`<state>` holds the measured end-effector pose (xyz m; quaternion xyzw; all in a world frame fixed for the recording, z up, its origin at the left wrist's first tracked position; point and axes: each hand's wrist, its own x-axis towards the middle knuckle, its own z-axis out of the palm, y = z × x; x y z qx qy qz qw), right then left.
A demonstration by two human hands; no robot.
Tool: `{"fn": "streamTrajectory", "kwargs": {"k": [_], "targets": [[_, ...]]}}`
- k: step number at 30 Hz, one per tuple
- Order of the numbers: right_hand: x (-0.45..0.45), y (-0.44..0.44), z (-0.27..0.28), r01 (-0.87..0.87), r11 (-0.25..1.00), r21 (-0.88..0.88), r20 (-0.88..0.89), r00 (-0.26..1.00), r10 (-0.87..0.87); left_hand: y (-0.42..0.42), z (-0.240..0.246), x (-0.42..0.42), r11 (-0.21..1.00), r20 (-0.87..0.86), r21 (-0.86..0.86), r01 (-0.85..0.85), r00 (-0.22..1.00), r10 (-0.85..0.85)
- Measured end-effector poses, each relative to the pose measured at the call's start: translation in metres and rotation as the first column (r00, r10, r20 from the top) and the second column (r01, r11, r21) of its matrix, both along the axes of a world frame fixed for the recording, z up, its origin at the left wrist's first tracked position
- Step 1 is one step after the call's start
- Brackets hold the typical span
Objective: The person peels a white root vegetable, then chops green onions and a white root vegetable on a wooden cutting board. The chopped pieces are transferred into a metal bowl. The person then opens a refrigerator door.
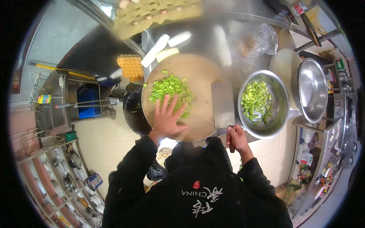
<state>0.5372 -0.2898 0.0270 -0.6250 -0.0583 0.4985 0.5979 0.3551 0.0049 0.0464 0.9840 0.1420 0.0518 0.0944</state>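
On a round cutting board point(199, 71) lies a spread of chopped green vegetable pieces point(168, 87). My left hand point(168, 118) is over the near side of these pieces, palm down with fingers spread; whether it presses on them is unclear. My right hand point(237, 138) grips the handle of a Chinese cleaver point(223, 105). The broad blade lies over the board's right edge, its far end pointing away from me. Just right of the blade is a steel bowl point(281, 114) holding more chopped green pieces point(256, 101).
Peeled white vegetables point(155, 50) lie beyond the board, with another point(222, 45) farther right. Egg trays point(159, 12) stand at the far left. Clear plastic wrap point(266, 38) and an empty steel basin point(313, 89) are at the right. A black-lined bin point(132, 111) is left of the board.
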Motion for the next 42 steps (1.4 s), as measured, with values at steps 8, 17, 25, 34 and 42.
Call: {"fn": "streamTrajectory", "kwargs": {"k": [8, 17, 25, 34, 42], "targets": [[-0.003, 0.039, 0.016, -0.192, 0.963, -0.187, 0.026, 0.979, 0.201, -0.01, -0.029, 0.02, 0.925, 0.079, -0.086, -0.369, 0.923, 0.376], [-0.058, 0.065, 0.02, -0.3, 0.924, -0.237, -0.008, 0.952, 0.307, -0.057, -0.028, 0.059, 0.887, 0.326, -0.297, -0.353, 0.836, 0.441], [-0.055, 0.048, 0.013, -0.198, 0.98, 0.027, -0.147, 0.969, 0.199, -0.073, 0.001, 0.083, 0.93, 0.392, -0.194, -0.313, 0.844, 0.366], [-0.001, -0.046, 0.08, 0.17, 0.985, -0.02, -0.007, 0.985, -0.17, -0.16, 0.047, 0.194, 0.949, 0.523, -0.303, 0.084, 0.847, 0.092], [0.05, -0.099, 0.116, 0.426, 0.68, -0.597, 0.695, 0.697, 0.173, -0.196, -0.006, 0.266, 0.785, 0.139, -0.617, 0.048, 0.989, 0.049]]}}
